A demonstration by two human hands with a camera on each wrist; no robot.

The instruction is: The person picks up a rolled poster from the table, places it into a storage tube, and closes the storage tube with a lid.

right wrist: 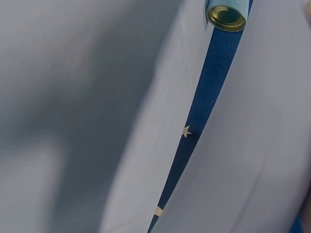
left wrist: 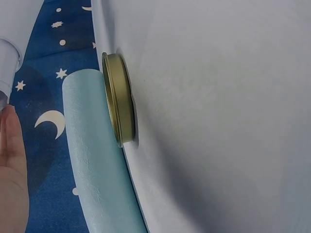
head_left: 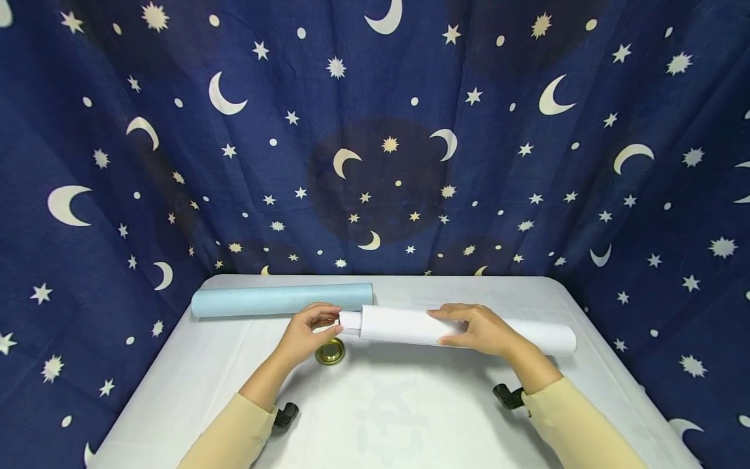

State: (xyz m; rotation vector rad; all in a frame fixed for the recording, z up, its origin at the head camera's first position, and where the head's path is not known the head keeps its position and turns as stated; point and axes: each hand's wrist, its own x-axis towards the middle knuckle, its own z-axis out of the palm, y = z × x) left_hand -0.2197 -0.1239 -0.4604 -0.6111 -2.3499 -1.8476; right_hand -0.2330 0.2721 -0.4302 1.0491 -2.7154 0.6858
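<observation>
My right hand (head_left: 476, 329) grips a long white tube (head_left: 395, 324) from above, with thumb and fingers on either side of its middle. A narrower white roll (head_left: 350, 322) sticks out of the tube's left end. My left hand (head_left: 306, 333) pinches the outer end of that roll between thumb and fingers. In the left wrist view, the left fingertips (left wrist: 10, 114) show at the roll's end. The white tube (right wrist: 243, 145) fills much of the right wrist view. Just below the left hand, a round gold metal lid (head_left: 330, 352) lies on the table.
A light blue tube (head_left: 281, 299) lies along the table's back left, behind the left hand. The table (head_left: 433, 404) has a white cover. A dark blue curtain (head_left: 387, 182) with moons and stars surrounds its back and sides.
</observation>
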